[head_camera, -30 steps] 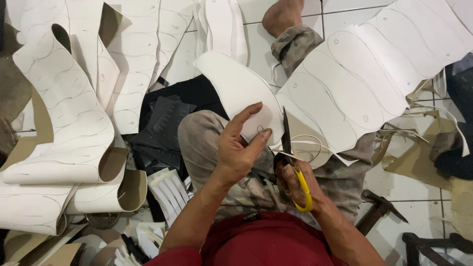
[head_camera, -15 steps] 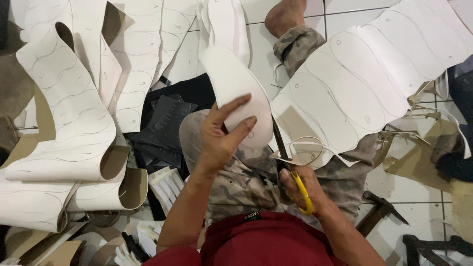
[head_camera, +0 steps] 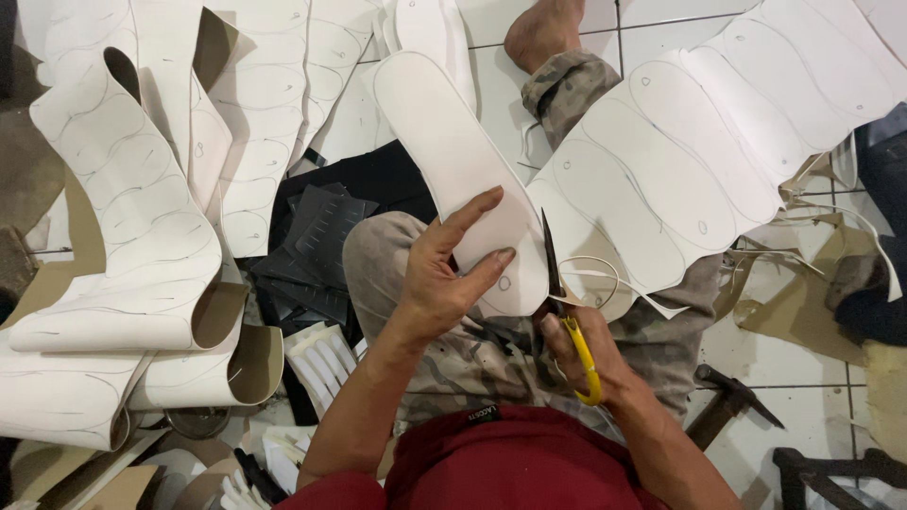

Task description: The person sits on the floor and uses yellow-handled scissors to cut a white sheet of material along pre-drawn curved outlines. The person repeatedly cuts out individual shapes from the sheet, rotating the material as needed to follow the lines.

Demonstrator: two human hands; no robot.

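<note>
My left hand (head_camera: 444, 274) grips a white sole-shaped cutout (head_camera: 453, 161) near its lower end, thumb and fingers pinching it over my knee. My right hand (head_camera: 581, 354) holds yellow-handled scissors (head_camera: 567, 312), their dark blades pointing up along the cutout's right edge. A thin curled white offcut strip (head_camera: 605, 274) hangs beside the blades. To the right lies a large white sheet (head_camera: 680, 151) marked with pencilled sole outlines, draped over my leg.
Curled white sheets with traced outlines (head_camera: 142, 217) cover the floor at left. Dark textured pieces (head_camera: 316, 236) lie beside my knee, with stacked white cutouts (head_camera: 321, 354) below. A hammer (head_camera: 723, 406) rests on the tile at right. My bare foot (head_camera: 543, 33) is at the top.
My left hand has lifted and swung the sole cutout upward so it stands out long toward the top. The scissors hand has stayed nearly in place at its edge.
</note>
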